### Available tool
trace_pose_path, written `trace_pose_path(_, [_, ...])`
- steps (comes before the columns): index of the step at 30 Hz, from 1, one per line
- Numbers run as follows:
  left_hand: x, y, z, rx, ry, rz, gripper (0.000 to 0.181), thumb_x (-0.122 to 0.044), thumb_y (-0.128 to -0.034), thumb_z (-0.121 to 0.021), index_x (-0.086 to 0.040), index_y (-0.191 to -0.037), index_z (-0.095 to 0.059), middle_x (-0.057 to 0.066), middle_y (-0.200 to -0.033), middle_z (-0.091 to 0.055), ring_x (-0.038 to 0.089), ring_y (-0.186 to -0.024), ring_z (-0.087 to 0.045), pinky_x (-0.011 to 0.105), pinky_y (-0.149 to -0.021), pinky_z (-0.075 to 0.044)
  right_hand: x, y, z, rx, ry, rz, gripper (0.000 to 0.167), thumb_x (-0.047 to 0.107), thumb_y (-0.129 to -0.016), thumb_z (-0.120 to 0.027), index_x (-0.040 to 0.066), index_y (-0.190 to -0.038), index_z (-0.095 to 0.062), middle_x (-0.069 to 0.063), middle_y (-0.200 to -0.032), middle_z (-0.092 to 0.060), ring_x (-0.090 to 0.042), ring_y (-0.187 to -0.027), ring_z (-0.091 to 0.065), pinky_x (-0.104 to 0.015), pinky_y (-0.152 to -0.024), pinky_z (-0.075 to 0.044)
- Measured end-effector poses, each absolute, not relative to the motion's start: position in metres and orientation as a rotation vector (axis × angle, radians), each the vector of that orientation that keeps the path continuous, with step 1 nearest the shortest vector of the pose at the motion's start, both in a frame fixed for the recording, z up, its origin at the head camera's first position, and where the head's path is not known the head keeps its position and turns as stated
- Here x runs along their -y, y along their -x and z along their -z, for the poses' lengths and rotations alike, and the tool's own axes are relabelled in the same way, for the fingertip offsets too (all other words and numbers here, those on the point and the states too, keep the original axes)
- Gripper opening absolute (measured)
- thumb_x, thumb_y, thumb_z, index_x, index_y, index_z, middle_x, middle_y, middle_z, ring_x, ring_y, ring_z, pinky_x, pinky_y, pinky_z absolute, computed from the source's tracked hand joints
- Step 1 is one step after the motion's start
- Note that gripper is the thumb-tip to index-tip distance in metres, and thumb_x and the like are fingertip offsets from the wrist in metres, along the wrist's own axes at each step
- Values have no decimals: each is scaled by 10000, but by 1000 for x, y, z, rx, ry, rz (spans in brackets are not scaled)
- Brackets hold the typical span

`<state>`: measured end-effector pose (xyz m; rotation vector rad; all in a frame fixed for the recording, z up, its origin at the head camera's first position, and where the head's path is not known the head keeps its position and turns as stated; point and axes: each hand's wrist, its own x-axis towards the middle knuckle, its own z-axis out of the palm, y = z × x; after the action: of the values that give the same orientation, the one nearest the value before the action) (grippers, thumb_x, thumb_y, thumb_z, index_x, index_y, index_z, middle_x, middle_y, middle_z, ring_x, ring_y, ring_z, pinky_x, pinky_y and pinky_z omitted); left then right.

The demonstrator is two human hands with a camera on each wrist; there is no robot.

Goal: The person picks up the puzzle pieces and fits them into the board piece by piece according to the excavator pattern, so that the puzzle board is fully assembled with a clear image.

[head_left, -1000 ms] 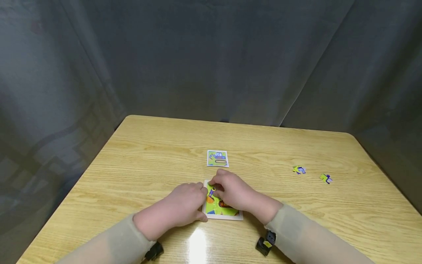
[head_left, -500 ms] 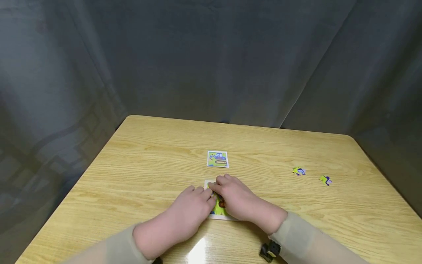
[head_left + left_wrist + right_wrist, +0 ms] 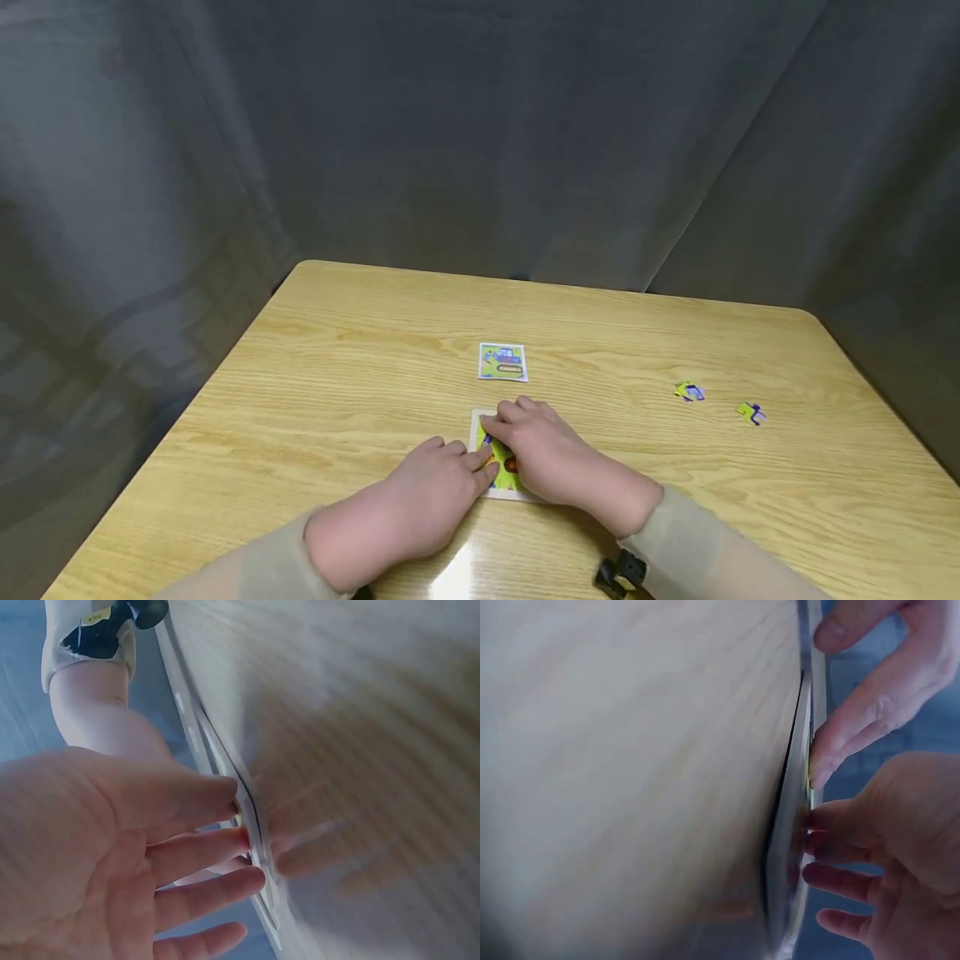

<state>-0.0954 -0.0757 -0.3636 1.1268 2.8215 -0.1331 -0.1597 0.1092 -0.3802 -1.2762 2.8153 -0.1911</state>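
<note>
A small jigsaw puzzle in a white-rimmed tray lies flat near the front of the table, its picture green with blue and orange parts. My left hand rests its fingertips on the puzzle's left side. Over the right side lies my right hand, touching the upper left part and hiding much of the picture. In the left wrist view, the left hand has its fingers extended to the tray's edge. The right wrist view has the right hand's fingertips against the puzzle.
A picture card of a blue digger lies behind the tray. Off to the right are two loose jigsaw pieces, one yellow-green and lilac, the other green and dark blue. Dark curtains surround the wooden table.
My left hand has shifted from the tray's left edge onto the puzzle's face. The right fingers have flattened from a pinching pose to lie on the puzzle. The view has turned slightly left.
</note>
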Motion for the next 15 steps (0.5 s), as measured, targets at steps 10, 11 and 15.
trace_pose_path(10, [82, 102, 363, -2839, -1073, 110, 420, -231, -984, -567, -127, -1391, -585, 44, -1417, -536, 220, -1235, -539, 432, -977, -454, -116, 188, 355, -2646, 1033, 580, 429, -26, -950, -540, 81, -1359, -608, -88, -1259, -612, -274, -1204, -521, -475, -1016, -409])
trace_pose_path(11, [83, 103, 363, -2841, -1076, 107, 427, -235, -978, -576, -126, -1391, -584, 45, -1421, -533, 220, -1238, -535, 431, -979, -451, -124, 195, 352, -2657, 982, 659, 417, -26, -957, -527, 69, -1355, -606, -109, -1274, -611, -301, -1226, -517, -493, -1030, -397])
trace_pose_path(15, [87, 107, 367, -2861, -1112, 44, 430, -230, -968, -596, -107, -1380, -594, 64, -1406, -542, 215, -1249, -526, 433, -989, -446, -175, 225, 340, -2786, 842, 786, 328, -32, -934, -556, -2, -1246, -649, -189, -1210, -632, -400, -1175, -545, -563, -997, -402])
